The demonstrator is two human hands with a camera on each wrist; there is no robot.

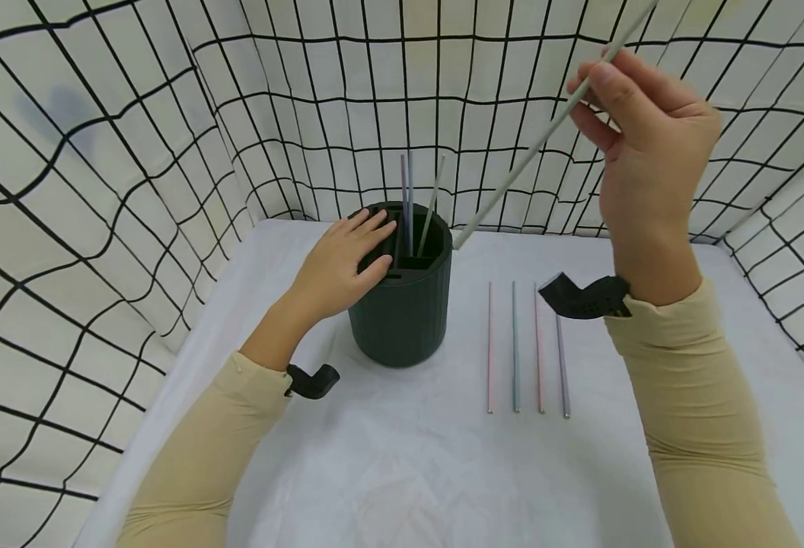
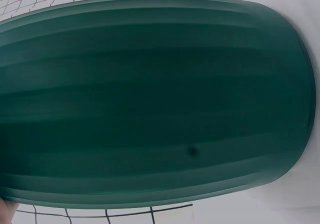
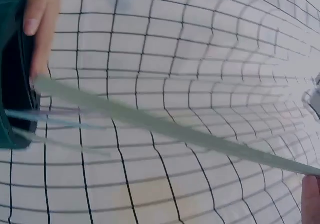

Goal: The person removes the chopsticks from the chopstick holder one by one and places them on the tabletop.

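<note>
A dark green pen holder (image 1: pixel 402 323) with inner dividers stands upright. Over the left part of its top rests my left hand (image 1: pixel 336 262), fingers extended and thumb along the rim. Up at the right, my right hand (image 1: pixel 652 141) pinches a long, slim pale green stick (image 1: pixel 528 156) between thumb and fingers. The stick slants down to the left, its lower end beside the holder's right rim in the head view. Three thin sticks, a purple one (image 1: pixel 403 179), a blue one (image 1: pixel 411 198) and a pale green one (image 1: pixel 432 205), stand in the holder. The left wrist view is mostly the holder's ribbed wall (image 2: pixel 150 99).
To the right of the holder, several slim sticks lie side by side on the white cloth (image 1: pixel 402 457): pink (image 1: pixel 490 346), blue (image 1: pixel 515 346), pink (image 1: pixel 540 358) and purple (image 1: pixel 563 373). A white backdrop with a black grid (image 1: pixel 436 99) encloses the table's back and sides.
</note>
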